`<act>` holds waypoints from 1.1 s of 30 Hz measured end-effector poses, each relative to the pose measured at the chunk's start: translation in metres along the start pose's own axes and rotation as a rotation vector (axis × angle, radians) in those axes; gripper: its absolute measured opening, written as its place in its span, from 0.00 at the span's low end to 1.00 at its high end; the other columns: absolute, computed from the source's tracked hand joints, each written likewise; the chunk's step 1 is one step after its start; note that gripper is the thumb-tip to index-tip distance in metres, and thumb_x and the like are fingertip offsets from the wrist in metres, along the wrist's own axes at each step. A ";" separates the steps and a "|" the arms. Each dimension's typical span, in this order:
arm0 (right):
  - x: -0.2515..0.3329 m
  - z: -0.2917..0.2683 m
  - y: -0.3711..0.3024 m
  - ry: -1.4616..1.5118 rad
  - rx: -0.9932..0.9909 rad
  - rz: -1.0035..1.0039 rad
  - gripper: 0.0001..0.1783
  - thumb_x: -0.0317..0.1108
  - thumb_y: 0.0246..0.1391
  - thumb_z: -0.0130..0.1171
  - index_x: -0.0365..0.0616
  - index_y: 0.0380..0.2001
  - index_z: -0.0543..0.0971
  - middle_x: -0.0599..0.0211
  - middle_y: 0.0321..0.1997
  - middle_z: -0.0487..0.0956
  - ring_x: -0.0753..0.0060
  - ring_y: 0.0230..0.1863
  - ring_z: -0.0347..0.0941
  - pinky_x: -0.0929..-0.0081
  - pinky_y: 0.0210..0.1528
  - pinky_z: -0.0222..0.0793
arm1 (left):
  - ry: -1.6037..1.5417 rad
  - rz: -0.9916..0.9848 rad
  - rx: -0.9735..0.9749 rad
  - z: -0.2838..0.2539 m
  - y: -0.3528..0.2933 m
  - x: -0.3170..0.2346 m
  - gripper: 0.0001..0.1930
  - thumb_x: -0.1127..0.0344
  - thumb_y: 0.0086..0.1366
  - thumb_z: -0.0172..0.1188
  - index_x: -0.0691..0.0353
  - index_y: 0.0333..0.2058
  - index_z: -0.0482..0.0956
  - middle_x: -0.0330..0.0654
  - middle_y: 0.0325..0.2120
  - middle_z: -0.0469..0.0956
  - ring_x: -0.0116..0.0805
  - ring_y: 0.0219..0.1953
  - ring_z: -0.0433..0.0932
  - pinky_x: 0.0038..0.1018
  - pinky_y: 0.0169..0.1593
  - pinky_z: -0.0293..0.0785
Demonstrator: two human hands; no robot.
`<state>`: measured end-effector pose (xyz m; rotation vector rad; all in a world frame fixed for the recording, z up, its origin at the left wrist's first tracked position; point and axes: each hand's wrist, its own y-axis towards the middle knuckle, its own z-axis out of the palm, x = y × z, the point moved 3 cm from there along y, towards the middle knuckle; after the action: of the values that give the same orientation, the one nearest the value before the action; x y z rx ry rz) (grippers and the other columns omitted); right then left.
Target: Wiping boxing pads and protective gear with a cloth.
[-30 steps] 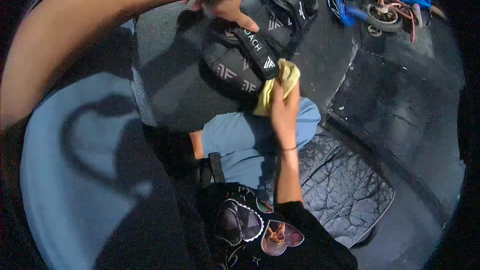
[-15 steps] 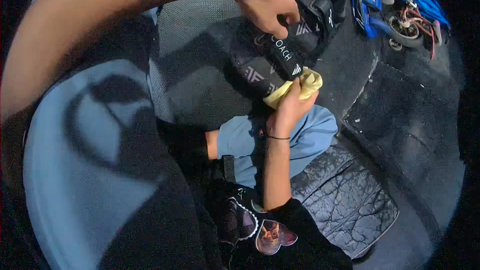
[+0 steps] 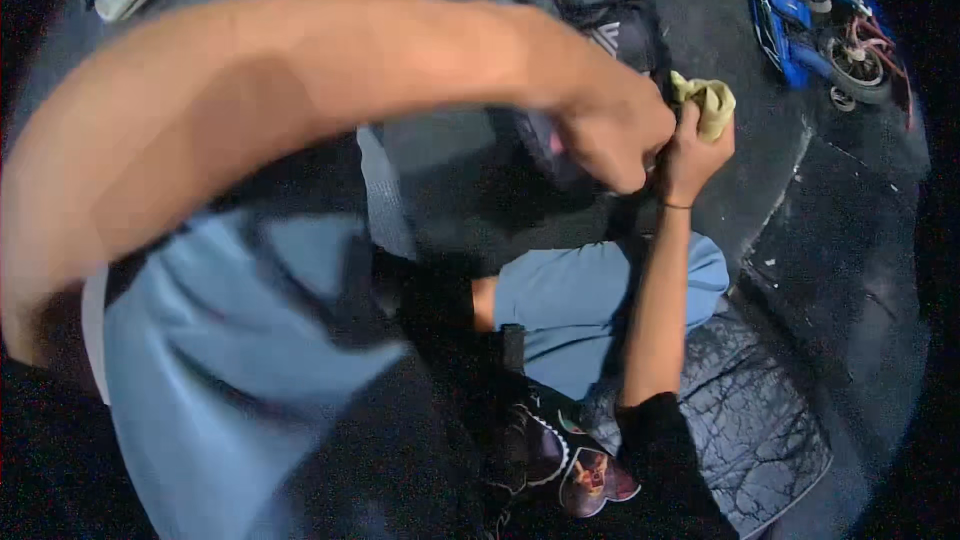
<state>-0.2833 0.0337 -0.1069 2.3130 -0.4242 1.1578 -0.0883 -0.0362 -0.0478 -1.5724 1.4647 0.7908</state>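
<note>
Toward two o'clock, a pale yellow cloth (image 3: 714,110) is showing as a soft, crumpled bundle, its surface breaking into rounded folds with darker hollows between them. One loose corner is poking out toward eleven o'clock, and the thickest fold is bulging above the knuckles, catching the light. The right hand (image 3: 697,155) is gripping this cloth, its fingers and thumb pinching it from the six o'clock side, and a thin dark band (image 3: 678,206) is circling that wrist.

Just beside it, on its nine o'clock side, the left hand (image 3: 615,140) is curling, blurred, at the end of a forearm arching in from nine o'clock; whether its fingers are gripping anything, I cannot tell. Black padded gear (image 3: 628,35) with pale angular marks is lying toward one o'clock, partly hidden by the left hand and forearm. Light-blue trousers (image 3: 560,285) are covering a bent leg near the centre. Out at four o'clock, a black cushion (image 3: 750,410) is showing a crackled surface.
</note>
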 end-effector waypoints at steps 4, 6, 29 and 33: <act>-0.019 0.003 0.041 -0.131 0.059 -0.108 0.13 0.25 0.54 0.61 0.35 0.44 0.79 0.64 0.41 0.82 0.74 0.42 0.78 0.73 0.46 0.73 | 0.121 -0.102 -0.152 0.003 0.013 -0.008 0.23 0.49 0.62 0.55 0.69 0.28 0.80 0.59 0.25 0.80 0.58 0.32 0.81 0.46 0.40 0.77; -0.024 0.012 0.059 -0.333 0.044 -0.272 0.15 0.30 0.51 0.65 0.35 0.42 0.79 0.53 0.41 0.80 0.52 0.42 0.78 0.64 0.46 0.72 | 0.288 -0.242 -0.276 -0.005 0.015 -0.007 0.35 0.33 0.60 0.56 0.68 0.28 0.82 0.59 0.26 0.81 0.57 0.35 0.82 0.44 0.44 0.79; 0.041 -0.026 -0.035 -0.485 0.073 -0.162 0.19 0.26 0.50 0.61 0.37 0.47 0.74 0.48 0.41 0.76 0.41 0.43 0.73 0.55 0.48 0.69 | 0.679 -0.273 -0.190 -0.045 0.021 0.011 0.47 0.27 0.55 0.58 0.67 0.56 0.70 0.58 0.43 0.81 0.55 0.46 0.79 0.42 0.51 0.73; 0.074 -0.015 -0.085 -0.285 0.327 -0.010 0.18 0.24 0.53 0.58 0.32 0.48 0.75 0.46 0.43 0.78 0.46 0.47 0.76 0.61 0.53 0.70 | 0.733 -0.284 -0.255 -0.035 0.008 0.024 0.48 0.25 0.52 0.58 0.63 0.57 0.70 0.56 0.40 0.82 0.54 0.44 0.81 0.41 0.49 0.76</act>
<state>-0.2081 0.1084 -0.0659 2.7775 -0.3428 0.9509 -0.0969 -0.0780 -0.0535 -2.3628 1.6071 0.2337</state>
